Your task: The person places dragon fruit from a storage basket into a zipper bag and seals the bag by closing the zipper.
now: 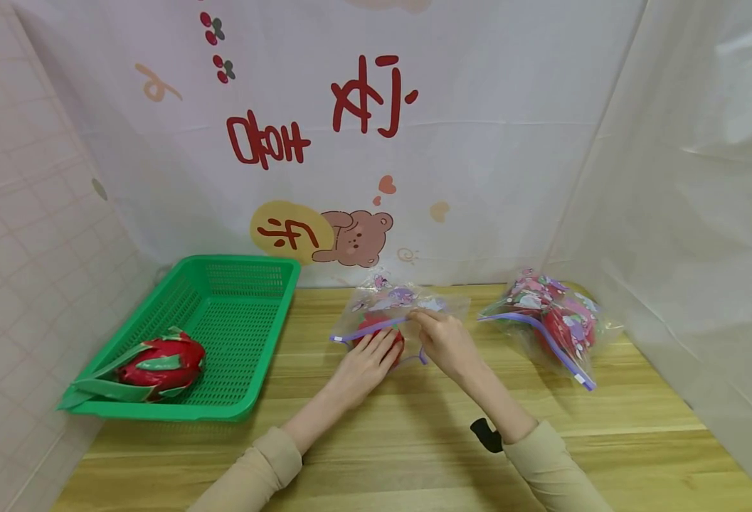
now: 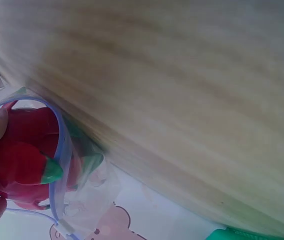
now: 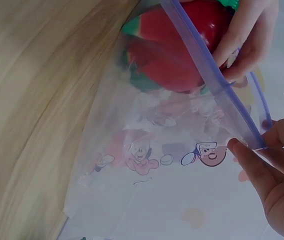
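A clear zip bag (image 1: 442, 304) with a purple zip edge and cartoon prints lies at the table's back middle. Partly inside its mouth is a red dragon fruit (image 2: 19, 160) with green tips. My left hand (image 1: 364, 368) holds this fruit, thumb and fingers on opposite sides in the left wrist view. At the bag's right corner, my right hand (image 1: 447, 343) pinches the purple edge between thumb and fingers. In the right wrist view the fruit (image 3: 174, 50) shows through the plastic, and the mouth gapes around the left fingers.
On the left stands a green basket (image 1: 284, 313) holding another dragon fruit (image 1: 163, 366) with long green leaves. To the right lies a second zip bag (image 1: 529, 299) with red fruit inside. A patterned white cloth (image 1: 478, 142) hangs behind the wooden table (image 1: 382, 462).
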Action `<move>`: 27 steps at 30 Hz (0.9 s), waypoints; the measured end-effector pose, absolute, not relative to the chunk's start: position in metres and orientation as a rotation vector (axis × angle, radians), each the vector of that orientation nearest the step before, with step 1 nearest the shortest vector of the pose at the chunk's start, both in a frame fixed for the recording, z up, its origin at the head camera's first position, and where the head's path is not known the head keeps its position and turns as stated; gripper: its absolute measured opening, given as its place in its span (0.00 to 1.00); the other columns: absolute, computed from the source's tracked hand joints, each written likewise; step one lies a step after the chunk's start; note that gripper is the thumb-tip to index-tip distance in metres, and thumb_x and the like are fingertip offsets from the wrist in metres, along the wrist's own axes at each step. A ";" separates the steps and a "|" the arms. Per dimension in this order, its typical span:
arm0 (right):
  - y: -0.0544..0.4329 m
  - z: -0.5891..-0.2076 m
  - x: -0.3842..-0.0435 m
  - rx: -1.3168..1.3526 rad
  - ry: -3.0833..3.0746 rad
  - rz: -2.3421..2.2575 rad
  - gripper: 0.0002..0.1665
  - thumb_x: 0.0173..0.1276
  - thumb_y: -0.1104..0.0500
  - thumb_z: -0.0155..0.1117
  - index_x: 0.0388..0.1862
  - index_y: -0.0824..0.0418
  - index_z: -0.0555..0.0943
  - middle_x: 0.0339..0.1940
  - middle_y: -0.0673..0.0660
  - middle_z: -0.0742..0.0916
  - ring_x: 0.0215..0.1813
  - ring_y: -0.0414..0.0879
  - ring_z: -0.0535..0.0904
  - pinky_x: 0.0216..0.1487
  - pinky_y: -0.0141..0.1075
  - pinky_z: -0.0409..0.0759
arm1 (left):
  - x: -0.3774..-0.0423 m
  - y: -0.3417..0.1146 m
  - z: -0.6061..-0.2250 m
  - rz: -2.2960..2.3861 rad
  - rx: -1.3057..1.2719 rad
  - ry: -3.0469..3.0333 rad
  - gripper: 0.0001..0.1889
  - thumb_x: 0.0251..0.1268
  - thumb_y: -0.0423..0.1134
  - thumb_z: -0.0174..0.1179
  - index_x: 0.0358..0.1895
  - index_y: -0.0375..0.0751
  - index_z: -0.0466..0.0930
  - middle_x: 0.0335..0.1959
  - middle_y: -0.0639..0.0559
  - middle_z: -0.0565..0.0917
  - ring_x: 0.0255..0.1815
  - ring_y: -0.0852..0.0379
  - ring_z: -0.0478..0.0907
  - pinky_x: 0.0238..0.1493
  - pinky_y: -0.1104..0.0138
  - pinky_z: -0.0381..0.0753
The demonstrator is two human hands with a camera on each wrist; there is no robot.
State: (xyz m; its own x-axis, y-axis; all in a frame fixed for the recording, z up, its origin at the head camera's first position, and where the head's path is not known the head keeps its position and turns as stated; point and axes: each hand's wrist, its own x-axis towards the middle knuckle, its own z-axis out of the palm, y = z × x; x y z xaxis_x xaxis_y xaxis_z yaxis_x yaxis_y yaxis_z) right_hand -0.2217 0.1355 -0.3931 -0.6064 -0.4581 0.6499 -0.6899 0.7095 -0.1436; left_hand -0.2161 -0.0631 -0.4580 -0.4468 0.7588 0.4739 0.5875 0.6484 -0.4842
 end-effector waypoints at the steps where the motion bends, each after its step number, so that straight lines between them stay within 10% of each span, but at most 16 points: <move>1: 0.135 -0.393 -0.222 0.864 -2.327 0.513 0.20 0.53 0.78 0.59 0.45 0.65 0.83 0.44 0.61 0.88 0.20 0.42 0.74 0.24 0.30 0.75 | -0.216 -0.064 -0.459 0.318 -1.041 -2.171 0.28 0.51 0.38 0.68 0.59 0.42 0.74 0.62 0.46 0.76 0.64 0.52 0.72 0.62 0.62 0.75; 27: 0.129 -0.397 -0.221 0.814 -2.243 0.489 0.09 0.57 0.73 0.64 0.38 0.69 0.84 0.38 0.63 0.89 0.36 0.54 0.87 0.35 0.38 0.85 | -0.224 -0.061 -0.444 0.443 -1.008 -2.381 0.32 0.50 0.35 0.69 0.63 0.47 0.72 0.68 0.51 0.71 0.68 0.53 0.68 0.63 0.59 0.74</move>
State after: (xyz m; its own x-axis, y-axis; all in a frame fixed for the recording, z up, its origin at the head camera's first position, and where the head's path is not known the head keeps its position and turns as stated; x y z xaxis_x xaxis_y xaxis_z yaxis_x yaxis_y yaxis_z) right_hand -0.2214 0.1288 -0.3968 -0.5647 -0.4116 0.7153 -0.6719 0.7326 -0.1089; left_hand -0.2237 -0.0610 -0.4441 -0.5929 0.7352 0.3284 0.5679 0.6709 -0.4768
